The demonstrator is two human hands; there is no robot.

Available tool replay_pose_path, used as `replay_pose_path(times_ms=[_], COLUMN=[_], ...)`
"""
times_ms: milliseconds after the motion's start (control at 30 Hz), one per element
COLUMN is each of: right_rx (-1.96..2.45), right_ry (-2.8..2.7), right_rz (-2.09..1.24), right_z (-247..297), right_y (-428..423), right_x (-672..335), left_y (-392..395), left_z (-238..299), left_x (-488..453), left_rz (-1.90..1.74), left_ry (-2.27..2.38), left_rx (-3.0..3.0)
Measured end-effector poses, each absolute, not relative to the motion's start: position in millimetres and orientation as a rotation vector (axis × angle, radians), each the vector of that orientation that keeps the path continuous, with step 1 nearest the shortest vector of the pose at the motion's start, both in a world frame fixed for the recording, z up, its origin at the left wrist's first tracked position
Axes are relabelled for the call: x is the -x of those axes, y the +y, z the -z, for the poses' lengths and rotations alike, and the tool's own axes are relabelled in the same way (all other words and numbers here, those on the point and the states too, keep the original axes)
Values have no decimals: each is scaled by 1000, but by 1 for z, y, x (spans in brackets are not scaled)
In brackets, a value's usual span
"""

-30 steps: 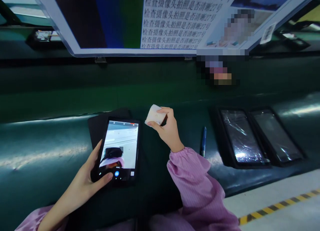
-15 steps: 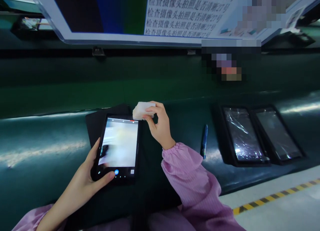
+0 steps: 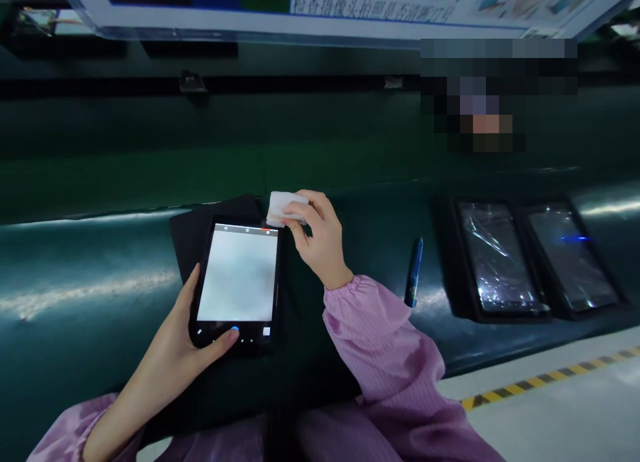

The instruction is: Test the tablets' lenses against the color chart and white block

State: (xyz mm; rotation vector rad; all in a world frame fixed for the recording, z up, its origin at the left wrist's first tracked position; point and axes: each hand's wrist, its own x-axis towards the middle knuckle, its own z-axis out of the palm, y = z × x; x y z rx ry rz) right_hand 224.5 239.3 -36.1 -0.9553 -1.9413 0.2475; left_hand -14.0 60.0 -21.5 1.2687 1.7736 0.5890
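Note:
A black tablet (image 3: 237,275) with a lit camera screen is tilted up toward me at the centre-left, its view now a pale blur. My left hand (image 3: 187,345) grips its lower left side, with the thumb over the blue shutter button and the other fingers mostly hidden behind. Between the thumb and fingers of my right hand (image 3: 317,239) is a folded white cloth (image 3: 285,207), held at the tablet's top right corner. Part of a flat black pad or cover (image 3: 187,242) shows behind the tablet.
To the right, a blue pen (image 3: 414,272) lies on the green bench (image 3: 100,355). Beyond it are two black trays holding tablets, the nearer tablet (image 3: 500,255) and the farther tablet (image 3: 570,255), both with shiny film. A printed sign (image 3: 280,25) hangs above.
The white cloth and right hand have shifted slightly against the tablet's top corner. On the screen, the scene has turned to an even pale blur. The camera view has tilted down a little.

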Motion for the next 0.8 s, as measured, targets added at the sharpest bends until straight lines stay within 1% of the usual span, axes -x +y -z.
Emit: replay_pose_path(times_ms=[200, 400, 567, 800], right_rx=[936, 983, 1015, 977], right_ry=[-1933, -1940, -1932, -1903], right_rz=[-244, -311, -369, -355], right_z=[36, 35, 36, 37], right_y=[239, 238, 238, 236], right_x=[-224, -224, -226, -225], left_y=[61, 61, 60, 59], left_z=[18, 13, 9, 15], left_x=[11, 17, 22, 22], left_rz=[-511, -529, -492, -517], left_ry=[1881, 1732, 1711, 1709], left_rx=[-1285, -1259, -1222, -1286])
